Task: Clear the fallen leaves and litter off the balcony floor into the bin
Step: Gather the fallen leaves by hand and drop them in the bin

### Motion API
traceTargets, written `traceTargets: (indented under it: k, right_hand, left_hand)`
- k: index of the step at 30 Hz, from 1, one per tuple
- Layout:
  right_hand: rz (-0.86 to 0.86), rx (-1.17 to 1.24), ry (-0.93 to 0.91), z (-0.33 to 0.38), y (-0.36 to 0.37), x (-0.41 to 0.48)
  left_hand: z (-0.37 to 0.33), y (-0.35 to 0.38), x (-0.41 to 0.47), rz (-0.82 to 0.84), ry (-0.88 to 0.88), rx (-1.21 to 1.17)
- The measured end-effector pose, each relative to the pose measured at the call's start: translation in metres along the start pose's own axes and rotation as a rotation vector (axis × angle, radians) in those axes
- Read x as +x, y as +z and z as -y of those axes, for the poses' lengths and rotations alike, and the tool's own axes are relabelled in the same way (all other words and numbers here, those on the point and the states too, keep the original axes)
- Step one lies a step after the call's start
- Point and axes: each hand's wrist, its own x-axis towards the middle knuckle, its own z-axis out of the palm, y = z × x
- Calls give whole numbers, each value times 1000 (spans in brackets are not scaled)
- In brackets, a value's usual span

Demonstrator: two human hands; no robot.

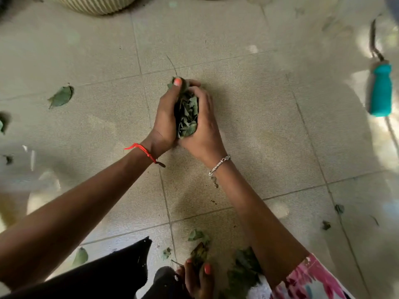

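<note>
Both hands are at work on one wad of green leaves (pixel 187 114). Our left hand (pixel 165 117) curls round its left side, the thumb with its orange nail pressed over the top. Our right hand (pixel 203 124) cups the other side, fingers bent over the far end. The wad sits squeezed between our palms above the middle of the tiled floor (pixel 248 104); we cannot tell whether it touches the tiles.

A red thread (pixel 143 151) circles our left wrist and a silver bracelet (pixel 219 164) our right. One loose leaf (pixel 61 96) lies well to the left, and a scatter of leaves (pixel 244 268) lies close to us under the right forearm. A teal-handled tool (pixel 381 89) lies far to the right, blurred. A ribbed pot (pixel 95 4) stands at the top edge.
</note>
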Motion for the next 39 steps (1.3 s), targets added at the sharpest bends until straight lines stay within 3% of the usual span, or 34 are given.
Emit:
traceTargets:
  k: [7, 10, 13, 17, 20, 23, 30, 35, 39]
  right_hand:
    - [-116, 623, 168, 9, 2, -2]
    - [-196, 841, 301, 15, 5, -2]
    - [-290, 976, 433, 17, 9, -3]
    - [-374, 933, 421, 20, 13, -4]
    - [-411, 789, 392, 22, 15, -4]
    - [-441, 637, 327, 24, 15, -8]
    - [-397, 515, 297, 25, 12, -12]
    - [-328, 682, 314, 35, 1, -14]
    - [-247, 821, 235, 37, -5, -18]
  left_hand:
    - [5, 8, 0, -240, -115, -188]
    - [11, 13, -5, -276, -68, -109]
    - [10, 19, -8, -243, 11, -257]
    - [9, 19, -11, -186, 65, -355]
    - [6, 19, -18, -200, -5, -279]
    - [2, 24, -28, -231, -117, -358]
    - [-6, 34, -37, -150, -22, -272]
    - [-6, 35, -37, -96, -74, -325]
    - [-11, 38, -41, 28, -194, -542]
